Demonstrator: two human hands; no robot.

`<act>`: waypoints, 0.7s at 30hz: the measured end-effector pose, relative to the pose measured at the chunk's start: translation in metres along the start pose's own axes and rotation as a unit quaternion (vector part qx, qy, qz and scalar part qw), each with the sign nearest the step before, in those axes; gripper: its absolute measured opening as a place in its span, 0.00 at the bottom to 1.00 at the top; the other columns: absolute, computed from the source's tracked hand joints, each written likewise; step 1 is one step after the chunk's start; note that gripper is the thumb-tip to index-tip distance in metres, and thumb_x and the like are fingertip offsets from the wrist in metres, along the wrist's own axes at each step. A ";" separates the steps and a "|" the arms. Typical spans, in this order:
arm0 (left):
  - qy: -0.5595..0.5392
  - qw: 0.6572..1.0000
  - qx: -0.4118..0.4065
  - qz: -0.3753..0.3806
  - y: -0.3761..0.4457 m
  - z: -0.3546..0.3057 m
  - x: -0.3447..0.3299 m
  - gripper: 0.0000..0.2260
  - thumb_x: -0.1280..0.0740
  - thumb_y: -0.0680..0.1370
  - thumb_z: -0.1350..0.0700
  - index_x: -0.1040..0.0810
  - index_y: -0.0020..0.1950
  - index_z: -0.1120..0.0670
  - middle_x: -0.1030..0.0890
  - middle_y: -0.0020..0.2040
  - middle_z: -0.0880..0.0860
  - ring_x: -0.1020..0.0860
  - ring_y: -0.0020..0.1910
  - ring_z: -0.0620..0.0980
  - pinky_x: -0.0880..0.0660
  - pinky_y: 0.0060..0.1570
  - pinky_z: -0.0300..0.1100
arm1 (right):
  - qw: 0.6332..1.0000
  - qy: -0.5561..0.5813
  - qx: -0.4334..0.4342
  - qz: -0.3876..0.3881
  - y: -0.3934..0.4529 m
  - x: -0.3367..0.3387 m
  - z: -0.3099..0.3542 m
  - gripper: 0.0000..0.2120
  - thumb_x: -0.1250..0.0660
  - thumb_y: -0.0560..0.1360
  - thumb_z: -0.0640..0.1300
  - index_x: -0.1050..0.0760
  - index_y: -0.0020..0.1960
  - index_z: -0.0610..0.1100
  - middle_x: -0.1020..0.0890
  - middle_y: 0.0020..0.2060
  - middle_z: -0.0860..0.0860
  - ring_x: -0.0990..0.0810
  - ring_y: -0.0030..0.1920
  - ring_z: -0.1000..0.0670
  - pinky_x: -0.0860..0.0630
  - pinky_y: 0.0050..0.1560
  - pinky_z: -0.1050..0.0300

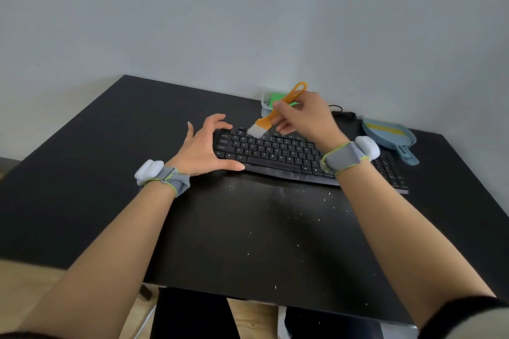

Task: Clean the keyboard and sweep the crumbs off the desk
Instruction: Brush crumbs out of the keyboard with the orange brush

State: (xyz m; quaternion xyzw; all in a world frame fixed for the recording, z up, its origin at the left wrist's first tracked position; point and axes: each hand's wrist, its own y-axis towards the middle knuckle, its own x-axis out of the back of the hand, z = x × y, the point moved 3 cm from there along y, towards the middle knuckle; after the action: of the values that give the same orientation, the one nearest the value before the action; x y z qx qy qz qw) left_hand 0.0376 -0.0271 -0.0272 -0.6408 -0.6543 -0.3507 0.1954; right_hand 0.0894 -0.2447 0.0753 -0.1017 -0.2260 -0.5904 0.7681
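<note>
A black keyboard (pixel 278 154) lies across the middle of the black desk (pixel 110 162). My left hand (pixel 205 147) clasps the keyboard's left end, thumb along the front edge and fingers over the back corner. My right hand (pixel 305 117) grips an orange-handled brush (pixel 278 111) with pale bristles that touch the upper-left keys. Small white crumbs (pixel 297 215) are scattered over the desk in front of the keyboard.
A light blue dustpan (pixel 389 136) lies at the back right, next to the keyboard's right end. A clear container (pixel 265 104) with something green inside stands behind the keyboard by the wall. A black cable (pixel 340 111) runs behind my right hand.
</note>
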 end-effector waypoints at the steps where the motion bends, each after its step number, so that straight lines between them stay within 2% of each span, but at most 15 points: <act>1: -0.003 1.000 0.001 0.000 0.000 0.000 0.000 0.54 0.27 0.57 0.28 0.46 0.75 0.48 0.32 0.66 0.36 0.37 0.70 0.38 0.68 0.74 0.58 | 1.000 0.008 0.004 0.005 0.001 -0.010 0.003 0.07 0.32 0.79 0.43 0.22 0.46 0.39 0.14 0.37 0.41 0.16 0.33 0.45 0.16 0.40 0.49; 5: -0.014 1.000 0.003 -0.008 0.000 0.000 0.001 0.54 0.22 0.60 0.35 0.47 0.76 0.49 0.32 0.65 0.37 0.36 0.70 0.39 0.69 0.74 0.57 | 0.999 -0.004 0.022 0.033 0.007 -0.044 0.013 0.12 0.32 0.80 0.44 0.20 0.50 0.34 0.14 0.37 0.43 0.15 0.33 0.46 0.15 0.39 0.49; 7: -0.014 1.000 0.009 -0.019 0.001 -0.001 0.000 0.53 0.20 0.62 0.37 0.47 0.76 0.48 0.32 0.68 0.40 0.37 0.72 0.42 0.69 0.74 0.54 | 0.998 -0.016 0.029 0.047 0.008 -0.055 0.016 0.12 0.32 0.80 0.44 0.20 0.51 0.34 0.14 0.37 0.43 0.15 0.33 0.47 0.16 0.37 0.52; 10: -0.011 1.000 0.013 -0.019 0.001 0.000 0.000 0.53 0.21 0.61 0.36 0.48 0.76 0.48 0.33 0.73 0.45 0.39 0.72 0.42 0.69 0.75 0.54 | 0.996 -0.040 0.041 0.068 0.010 -0.068 0.017 0.11 0.32 0.79 0.44 0.20 0.51 0.35 0.14 0.37 0.43 0.15 0.32 0.50 0.17 0.35 0.57; 14: -0.012 1.000 0.003 0.001 0.000 0.001 0.001 0.56 0.26 0.56 0.29 0.47 0.76 0.50 0.32 0.67 0.37 0.36 0.69 0.38 0.68 0.75 0.57 | 0.981 -0.156 0.054 0.099 0.010 -0.058 0.016 0.09 0.32 0.79 0.43 0.20 0.50 0.35 0.14 0.37 0.44 0.16 0.31 0.52 0.17 0.36 0.58; 17: -0.005 1.000 -0.001 0.003 0.000 0.002 0.001 0.55 0.23 0.58 0.32 0.45 0.75 0.51 0.34 0.65 0.32 0.38 0.68 0.34 0.68 0.75 0.58 | 0.950 -0.288 0.043 0.110 0.016 -0.034 0.019 0.08 0.32 0.78 0.42 0.21 0.49 0.35 0.14 0.37 0.42 0.14 0.35 0.45 0.16 0.44 0.49; 19: -0.001 1.000 -0.001 -0.001 0.000 0.002 0.001 0.52 0.21 0.60 0.35 0.43 0.75 0.51 0.39 0.62 0.25 0.39 0.67 0.33 0.68 0.75 0.57 | 0.926 -0.363 0.052 0.088 0.020 -0.019 0.028 0.09 0.31 0.77 0.44 0.21 0.46 0.38 0.14 0.35 0.44 0.14 0.36 0.46 0.17 0.47 0.49; 21: -0.001 1.000 0.004 -0.003 0.000 0.001 0.002 0.51 0.20 0.61 0.37 0.42 0.75 0.52 0.41 0.60 0.23 0.39 0.66 0.33 0.68 0.75 0.57 | 0.942 -0.324 0.059 0.073 0.019 -0.017 0.035 0.08 0.31 0.77 0.46 0.21 0.45 0.41 0.14 0.35 0.47 0.14 0.35 0.49 0.17 0.45 0.54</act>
State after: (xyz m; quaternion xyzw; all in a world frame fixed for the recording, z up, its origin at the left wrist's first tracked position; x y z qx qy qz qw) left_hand 0.0375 -0.0247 -0.0269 -0.6383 -0.6579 -0.3482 0.1962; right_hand 0.0964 -0.2096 0.1005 -0.2583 -0.4884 -0.4538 0.6991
